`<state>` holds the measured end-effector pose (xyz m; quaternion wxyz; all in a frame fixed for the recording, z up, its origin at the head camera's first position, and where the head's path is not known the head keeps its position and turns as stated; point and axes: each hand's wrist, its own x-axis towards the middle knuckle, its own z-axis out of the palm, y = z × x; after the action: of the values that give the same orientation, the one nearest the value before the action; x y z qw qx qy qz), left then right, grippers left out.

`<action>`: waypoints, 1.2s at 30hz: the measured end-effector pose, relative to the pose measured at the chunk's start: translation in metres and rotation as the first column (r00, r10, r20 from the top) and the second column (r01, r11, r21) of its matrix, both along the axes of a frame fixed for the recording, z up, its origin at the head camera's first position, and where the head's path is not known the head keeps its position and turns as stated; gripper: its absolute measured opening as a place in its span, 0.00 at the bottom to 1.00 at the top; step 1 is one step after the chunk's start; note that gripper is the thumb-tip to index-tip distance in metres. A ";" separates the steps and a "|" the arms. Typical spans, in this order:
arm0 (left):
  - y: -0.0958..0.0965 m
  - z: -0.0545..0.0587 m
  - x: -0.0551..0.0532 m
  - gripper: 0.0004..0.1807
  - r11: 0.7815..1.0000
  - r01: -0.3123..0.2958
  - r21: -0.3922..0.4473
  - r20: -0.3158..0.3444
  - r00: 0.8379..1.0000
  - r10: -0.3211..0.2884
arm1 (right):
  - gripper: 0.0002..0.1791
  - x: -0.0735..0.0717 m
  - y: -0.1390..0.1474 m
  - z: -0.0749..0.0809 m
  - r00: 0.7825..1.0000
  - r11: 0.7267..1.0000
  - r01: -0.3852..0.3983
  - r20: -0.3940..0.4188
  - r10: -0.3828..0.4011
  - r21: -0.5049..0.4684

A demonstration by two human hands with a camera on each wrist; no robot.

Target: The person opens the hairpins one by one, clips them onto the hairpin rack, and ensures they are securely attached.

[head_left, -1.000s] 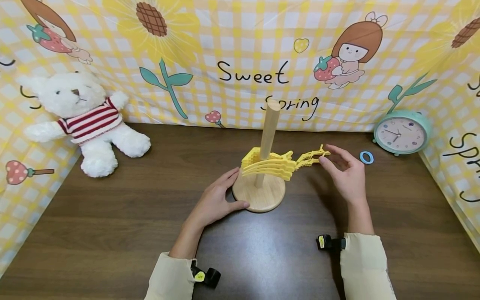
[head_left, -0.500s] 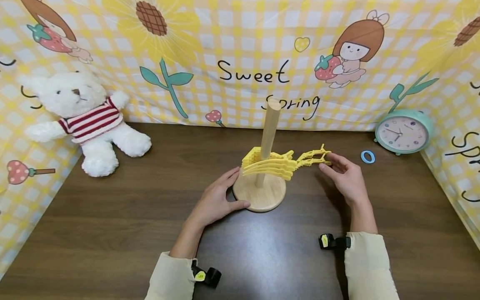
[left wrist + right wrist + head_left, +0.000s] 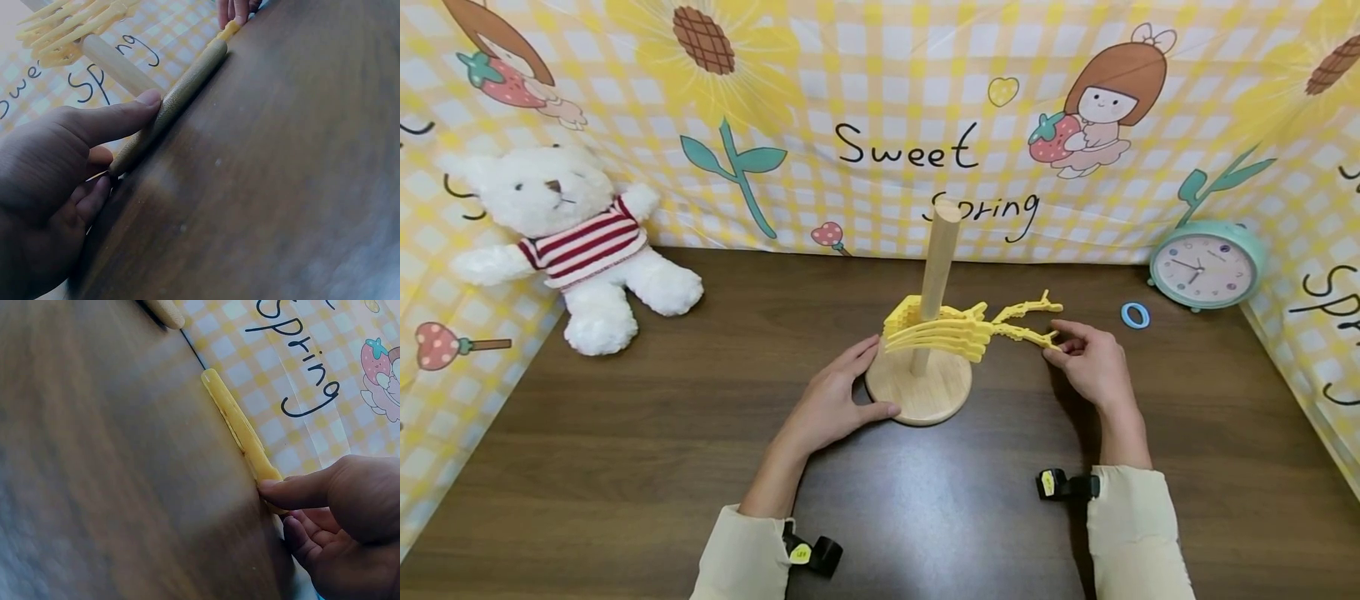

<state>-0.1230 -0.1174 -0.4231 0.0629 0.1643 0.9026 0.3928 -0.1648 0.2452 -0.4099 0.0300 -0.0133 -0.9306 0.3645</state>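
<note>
A wooden stand [image 3: 917,398] with a round base and upright pole stands mid-table. My left hand [image 3: 833,400] grips the base's rim, the thumb on top and the fingers along the far left side. Around the pole hangs a yellow plastic piece [image 3: 936,335] with several curved, rib-like prongs. Two thin, jointed yellow branches [image 3: 1028,307] spread out to its right. With thumb and fingers, my right hand [image 3: 1093,367] pinches the end of the nearer branch. In the right wrist view a slim yellow strip [image 3: 234,415] runs out from the pinched end, close over the table.
A light blue ring [image 3: 1135,315] lies on the table right of the stand, in front of a mint alarm clock [image 3: 1204,265]. A white teddy bear [image 3: 576,242] in a striped shirt sits at the back left. A printed cloth [image 3: 880,75] encloses the back and sides.
The right hand has shifted from the farther branch end to the nearer one and come slightly towards me. The branches now stand wider apart. The left hand and stand stay put.
</note>
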 end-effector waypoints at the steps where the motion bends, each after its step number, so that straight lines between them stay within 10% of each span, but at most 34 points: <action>1: 0.000 0.000 0.000 0.52 1.000 -0.002 0.001 0.002 1.000 0.002 | 0.24 0.000 0.000 0.000 1.000 1.000 -0.002 -0.001 0.002 0.001; 18: 0.000 0.002 0.000 0.52 1.000 0.002 0.000 -0.002 1.000 -0.002 | 0.23 0.001 -0.001 0.003 1.000 0.998 -0.031 0.006 0.031 -0.058; 25: 0.001 0.002 -0.002 0.51 1.000 0.006 -0.003 -0.006 1.000 -0.006 | 0.21 0.001 -0.006 0.010 0.990 0.987 -0.018 -0.140 -0.005 -0.159; 36: -0.002 0.000 0.001 0.51 1.000 0.001 -0.003 0.003 1.000 -0.001 | 0.20 0.004 -0.020 0.019 0.960 0.888 -0.037 -0.263 -0.096 -0.458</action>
<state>-0.1224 -0.1192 -0.4227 0.0649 0.1641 0.9030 0.3918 -0.1608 0.2256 -0.3911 0.1621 0.0172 -0.8044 0.5713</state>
